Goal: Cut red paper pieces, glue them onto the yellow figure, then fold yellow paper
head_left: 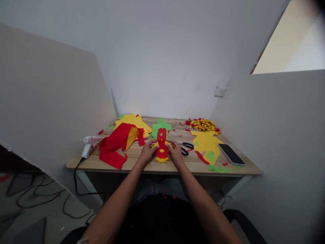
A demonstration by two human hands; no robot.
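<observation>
Head camera view: both hands were at a red-and-yellow layered cut-out [161,154], which lay at the near middle of the worktop [134,165], its long side running from 12 to 6 o'clock. Handling it well, I would judge, called for light, even pressure from both sides, with the red strip centred over the yellow layer and the fringed lower edge free of folds; a hard pull could have skewed or creased such thin, felt-like material. Thumbs close to the side edges would have left the small diamond shapes in sight for checking alignment. The left hand [148,153] pinched the piece at 9 o'clock and the right hand [176,153] at 3, thumbs on top, fingers partly curled, the hands apart with the cut-out between them. Whether the fingertips met underneath, I could not tell. Taking the cut-out as the dial's centre, green sheets [166,125] lay at 12, a gathered red-and-yellow bundle [203,125] at 2, dark-handled scissors [188,145] at 3 just beside the right hand, a phone [231,154] farther out at 3, and a crumpled red sheet [118,137] at 9, with a white glue gun [87,149] beyond it.
</observation>
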